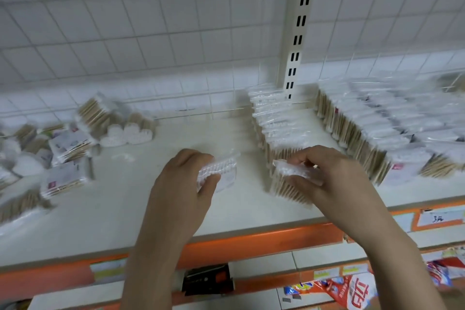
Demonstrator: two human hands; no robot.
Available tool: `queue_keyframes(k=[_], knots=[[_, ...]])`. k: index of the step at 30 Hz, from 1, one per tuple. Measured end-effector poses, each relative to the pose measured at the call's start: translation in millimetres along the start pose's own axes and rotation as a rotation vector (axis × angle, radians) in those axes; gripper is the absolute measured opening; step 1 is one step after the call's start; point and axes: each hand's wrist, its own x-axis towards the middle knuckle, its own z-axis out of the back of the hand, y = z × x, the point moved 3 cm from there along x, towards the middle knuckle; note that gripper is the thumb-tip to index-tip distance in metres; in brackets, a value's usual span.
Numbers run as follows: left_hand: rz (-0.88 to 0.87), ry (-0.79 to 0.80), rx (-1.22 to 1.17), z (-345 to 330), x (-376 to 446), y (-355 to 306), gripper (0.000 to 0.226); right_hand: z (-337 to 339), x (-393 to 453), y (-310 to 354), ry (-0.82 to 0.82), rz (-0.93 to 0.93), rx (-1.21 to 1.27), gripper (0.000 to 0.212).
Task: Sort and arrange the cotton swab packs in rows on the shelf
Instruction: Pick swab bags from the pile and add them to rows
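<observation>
Gripping a swab pack (pixel 217 168), the left hand (pixel 183 184) waits. At three o'clock, the right hand (pixel 324 176) pinches the row's front pack (pixel 292 171); a careless nudge could topple the upright row (pixel 274 128).

Bright, even, diffuse light; shadows on the shelf (pixel 141 199) are soft and faint. Motion blur smears the whole frame, strongest over the loose packs (pixel 50 148) at left. Wide-angle distortion bows the tile lines and shelf edge. Plastic wrap on the rows (pixel 377 118) shows weak glare.
</observation>
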Motion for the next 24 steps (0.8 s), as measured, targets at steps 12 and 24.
queue_keyframes(k=[12, 24], knots=[[0.002, 0.026, 0.038, -3.9, 16.4, 1.5, 0.027, -10.3, 20.8, -22.3, -0.014, 0.070, -0.143, 0.026], [0.042, 0.071, 0.005, -8.0, 8.8, 5.0, 0.024, -20.6, 27.5, -26.5, -0.040, 0.107, -0.092, 0.031]])
